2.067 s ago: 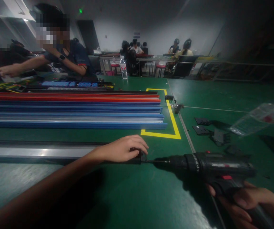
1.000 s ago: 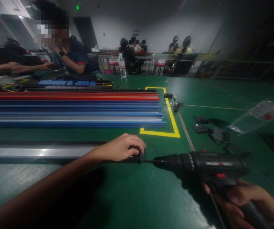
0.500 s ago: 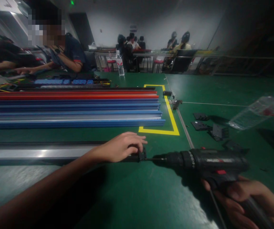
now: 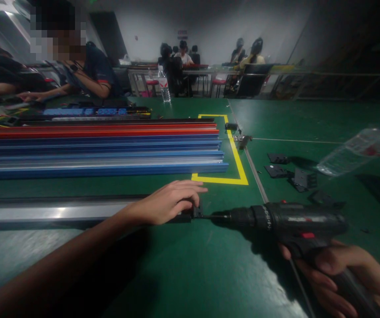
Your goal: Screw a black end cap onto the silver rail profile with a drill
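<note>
My right hand (image 4: 339,274) is wrapped around the grip of a black cordless drill (image 4: 305,223) with red details. Its long thin bit points left and reaches a small black end cap (image 4: 198,211) at the end of a silver-and-black metal profile (image 4: 60,210). Over that end lies my left hand (image 4: 166,201), thumb and index finger closed at the cap while the other fingers stretch to the right. The contact between bit and screw is too small to make out.
Blue profiles (image 4: 110,170) and red profiles (image 4: 110,131) lie behind, beside yellow tape (image 4: 219,180). Black plastic parts (image 4: 302,179) and a tipped clear bottle (image 4: 359,152) are at the right. An upright bottle (image 4: 164,86) stands farther back. A person (image 4: 100,75) sits across the table.
The camera view has shifted slightly. My left hand stays at the end cap and the drill keeps its bit against that spot, with hardly any other movement.
</note>
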Demonstrator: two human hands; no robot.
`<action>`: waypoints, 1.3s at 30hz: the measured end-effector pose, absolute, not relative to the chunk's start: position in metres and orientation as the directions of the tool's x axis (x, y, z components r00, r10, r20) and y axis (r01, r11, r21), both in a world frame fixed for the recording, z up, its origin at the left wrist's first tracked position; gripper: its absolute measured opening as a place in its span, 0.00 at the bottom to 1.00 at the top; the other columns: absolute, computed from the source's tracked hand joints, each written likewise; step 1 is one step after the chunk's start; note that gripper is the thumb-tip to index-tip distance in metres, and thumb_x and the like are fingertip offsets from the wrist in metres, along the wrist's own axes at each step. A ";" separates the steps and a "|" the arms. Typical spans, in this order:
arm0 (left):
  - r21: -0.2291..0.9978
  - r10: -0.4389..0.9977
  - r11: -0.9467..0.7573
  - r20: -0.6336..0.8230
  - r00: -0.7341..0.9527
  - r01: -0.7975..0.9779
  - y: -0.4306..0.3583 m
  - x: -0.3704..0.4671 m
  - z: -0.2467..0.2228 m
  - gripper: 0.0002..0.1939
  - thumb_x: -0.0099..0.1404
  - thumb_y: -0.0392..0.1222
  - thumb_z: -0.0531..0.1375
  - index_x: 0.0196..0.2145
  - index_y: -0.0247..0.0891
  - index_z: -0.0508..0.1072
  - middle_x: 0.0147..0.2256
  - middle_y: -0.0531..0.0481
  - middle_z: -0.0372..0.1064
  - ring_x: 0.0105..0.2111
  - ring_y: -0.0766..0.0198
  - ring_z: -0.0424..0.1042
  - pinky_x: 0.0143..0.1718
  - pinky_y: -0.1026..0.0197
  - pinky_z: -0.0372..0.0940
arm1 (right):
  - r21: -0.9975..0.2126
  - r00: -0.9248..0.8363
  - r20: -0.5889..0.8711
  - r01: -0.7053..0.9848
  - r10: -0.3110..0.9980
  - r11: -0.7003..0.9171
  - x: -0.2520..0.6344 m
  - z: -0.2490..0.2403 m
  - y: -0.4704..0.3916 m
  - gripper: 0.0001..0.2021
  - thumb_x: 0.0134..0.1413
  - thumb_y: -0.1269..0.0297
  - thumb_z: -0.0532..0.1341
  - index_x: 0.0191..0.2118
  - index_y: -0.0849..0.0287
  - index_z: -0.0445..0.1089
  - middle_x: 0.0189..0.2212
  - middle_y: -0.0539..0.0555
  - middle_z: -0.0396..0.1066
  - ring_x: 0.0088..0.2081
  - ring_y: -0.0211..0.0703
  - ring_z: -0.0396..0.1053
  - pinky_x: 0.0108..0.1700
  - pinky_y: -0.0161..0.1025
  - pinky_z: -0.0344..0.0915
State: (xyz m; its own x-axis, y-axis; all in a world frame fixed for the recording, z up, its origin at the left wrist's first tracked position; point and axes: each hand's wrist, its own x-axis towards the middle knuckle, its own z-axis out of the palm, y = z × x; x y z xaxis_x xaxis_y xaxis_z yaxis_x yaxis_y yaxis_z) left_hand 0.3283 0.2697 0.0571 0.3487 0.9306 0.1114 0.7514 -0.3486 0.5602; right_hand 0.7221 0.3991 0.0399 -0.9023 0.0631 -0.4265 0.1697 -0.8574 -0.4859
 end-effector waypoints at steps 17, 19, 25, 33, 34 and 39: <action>0.629 0.932 -0.345 0.141 0.333 0.697 0.269 0.330 0.061 0.07 0.74 0.35 0.48 0.43 0.43 0.63 0.63 0.47 0.61 0.67 0.61 0.54 0.68 0.50 0.50 | -0.501 -0.963 -0.260 0.071 0.071 -0.863 0.725 0.028 0.397 0.19 0.52 0.65 0.59 0.50 0.60 0.74 0.19 0.43 0.58 0.10 0.28 0.49 0.20 0.31 0.68; 0.629 0.926 -0.359 0.152 0.344 0.689 0.269 0.330 0.061 0.07 0.74 0.35 0.47 0.43 0.42 0.63 0.65 0.48 0.58 0.68 0.61 0.52 0.69 0.49 0.49 | -0.526 -0.958 -0.277 0.083 0.078 -0.847 0.729 0.025 0.397 0.18 0.52 0.66 0.59 0.50 0.60 0.74 0.19 0.44 0.60 0.09 0.28 0.49 0.18 0.31 0.66; 0.627 0.918 -0.377 0.156 0.364 0.682 0.268 0.331 0.063 0.09 0.74 0.33 0.46 0.42 0.42 0.64 0.66 0.50 0.57 0.68 0.61 0.51 0.69 0.48 0.49 | -0.525 -0.912 -0.390 0.111 0.122 -0.844 0.727 0.030 0.395 0.19 0.48 0.60 0.63 0.47 0.61 0.74 0.18 0.45 0.62 0.09 0.29 0.52 0.16 0.30 0.63; 0.605 0.918 -0.379 0.154 0.364 0.700 0.268 0.330 0.061 0.09 0.73 0.33 0.48 0.42 0.42 0.66 0.65 0.49 0.59 0.67 0.60 0.53 0.67 0.48 0.51 | -0.510 -0.884 -0.462 0.193 0.077 -0.838 0.718 0.043 0.394 0.20 0.44 0.60 0.63 0.45 0.62 0.73 0.16 0.43 0.61 0.10 0.31 0.58 0.19 0.30 0.67; 0.598 0.918 -0.380 0.153 0.365 0.706 0.268 0.330 0.060 0.08 0.73 0.33 0.49 0.43 0.42 0.66 0.65 0.48 0.59 0.67 0.60 0.54 0.67 0.48 0.51 | -0.504 -0.889 -0.452 0.187 0.073 -0.843 0.719 0.042 0.394 0.20 0.44 0.61 0.63 0.46 0.62 0.73 0.16 0.43 0.62 0.10 0.31 0.59 0.19 0.30 0.67; 0.594 0.925 -0.374 0.185 0.331 0.712 0.268 0.330 0.059 0.06 0.73 0.38 0.53 0.45 0.42 0.67 0.61 0.47 0.65 0.64 0.59 0.59 0.64 0.50 0.55 | -0.465 -0.922 -0.382 0.134 0.061 -0.875 0.723 0.038 0.396 0.20 0.48 0.64 0.60 0.48 0.64 0.73 0.18 0.45 0.66 0.13 0.32 0.65 0.22 0.30 0.69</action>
State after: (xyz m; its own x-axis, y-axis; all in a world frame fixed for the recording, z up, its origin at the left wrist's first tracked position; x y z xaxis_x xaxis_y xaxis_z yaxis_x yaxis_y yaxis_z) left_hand 0.3304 0.2675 0.0590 0.3312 0.9252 0.1854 0.7119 -0.3740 0.5945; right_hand 0.7233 0.3959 0.0376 -0.9222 0.0614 -0.3818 0.1345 -0.8748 -0.4654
